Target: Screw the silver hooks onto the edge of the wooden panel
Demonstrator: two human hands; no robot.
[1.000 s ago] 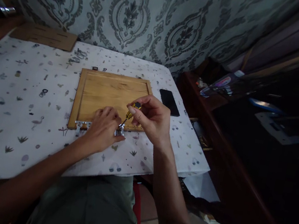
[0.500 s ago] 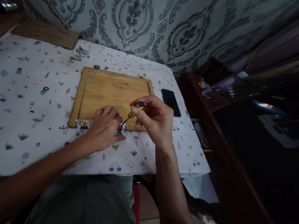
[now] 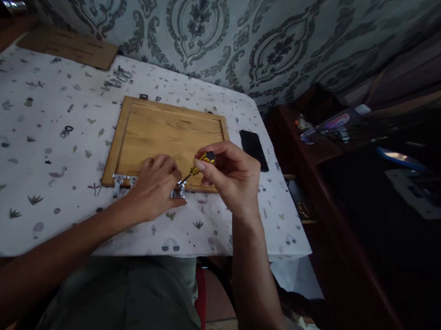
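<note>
A framed wooden panel (image 3: pixel 166 133) lies flat on the patterned white cloth. Metal hinges (image 3: pixel 118 182) sit along its near edge at the left. Another metal hinge (image 3: pixel 179 191) is at the same edge, with my left hand (image 3: pixel 155 185) closed around its left side, thumb below it and fingers on the panel. In a pinch of thumb and fingers, my right hand (image 3: pixel 229 175) holds a small yellow-and-black screwdriver (image 3: pixel 199 166). It slants down to the left, its tip at the hinge beside my left hand.
A black phone (image 3: pixel 254 150) lies right of the panel. Cardboard (image 3: pixel 73 47) and a cluster of metal parts (image 3: pixel 120 76) are at the back left of the table (image 3: pixel 40 129). A plastic bottle (image 3: pixel 335 123) rests on the dark furniture at right.
My right hand has shifted very slightly to the right with the screwdriver, whose handle looks slightly turned. My left hand stays on the hinge.
</note>
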